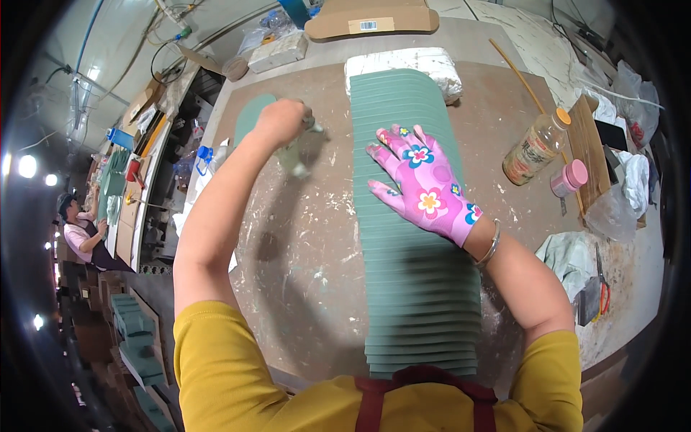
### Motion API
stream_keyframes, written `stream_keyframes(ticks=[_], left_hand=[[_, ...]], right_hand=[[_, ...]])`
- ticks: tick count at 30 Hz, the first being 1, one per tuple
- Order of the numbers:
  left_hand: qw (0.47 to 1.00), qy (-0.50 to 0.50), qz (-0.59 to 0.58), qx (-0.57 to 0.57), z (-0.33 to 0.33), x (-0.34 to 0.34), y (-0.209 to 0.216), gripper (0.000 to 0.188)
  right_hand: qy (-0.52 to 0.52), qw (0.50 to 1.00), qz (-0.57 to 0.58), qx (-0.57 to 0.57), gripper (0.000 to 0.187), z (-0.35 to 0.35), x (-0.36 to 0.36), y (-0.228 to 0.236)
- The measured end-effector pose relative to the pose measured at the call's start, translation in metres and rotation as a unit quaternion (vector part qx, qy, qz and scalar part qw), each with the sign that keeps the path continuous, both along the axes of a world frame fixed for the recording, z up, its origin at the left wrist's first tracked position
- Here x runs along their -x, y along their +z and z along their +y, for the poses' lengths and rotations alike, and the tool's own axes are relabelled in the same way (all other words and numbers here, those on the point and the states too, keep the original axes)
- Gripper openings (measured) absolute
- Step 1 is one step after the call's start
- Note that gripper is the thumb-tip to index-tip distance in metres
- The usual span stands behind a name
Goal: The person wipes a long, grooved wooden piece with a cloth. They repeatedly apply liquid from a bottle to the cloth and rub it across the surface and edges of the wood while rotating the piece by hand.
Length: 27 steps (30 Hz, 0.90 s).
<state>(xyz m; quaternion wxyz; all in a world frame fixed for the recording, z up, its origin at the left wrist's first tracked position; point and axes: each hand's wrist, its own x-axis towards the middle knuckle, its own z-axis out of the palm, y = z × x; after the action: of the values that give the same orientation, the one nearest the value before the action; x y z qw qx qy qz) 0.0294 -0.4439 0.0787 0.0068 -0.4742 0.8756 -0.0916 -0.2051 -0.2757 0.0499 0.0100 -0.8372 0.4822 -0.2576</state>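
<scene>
A long row of overlapping green sheets, rounded at the far end, runs from near my body toward the far side of the table. My right hand, in a pink flowered glove, lies with fingers stretched out on top of the row. Left of the row, my bare left hand is closed in the air. A blurred, pale greenish thing with whitish tips shows below the left fist; its kind is unclear. Beside that hand, partly hidden by it, is a rounded green piece.
A white wrapped block sits at the row's far end. To the right stand a bottle with an orange cap, a pink jar, a thin stick and orange-handled scissors. Another person is far left.
</scene>
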Motion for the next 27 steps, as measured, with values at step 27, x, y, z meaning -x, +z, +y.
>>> stream_keyframes(ticks=[27], left_hand=[[0.992,-0.016,0.107,-0.06,0.025,0.017,0.026,0.027]], right_hand=[[0.131,0.982,-0.031,-0.131,0.06,0.12,0.014,0.019]])
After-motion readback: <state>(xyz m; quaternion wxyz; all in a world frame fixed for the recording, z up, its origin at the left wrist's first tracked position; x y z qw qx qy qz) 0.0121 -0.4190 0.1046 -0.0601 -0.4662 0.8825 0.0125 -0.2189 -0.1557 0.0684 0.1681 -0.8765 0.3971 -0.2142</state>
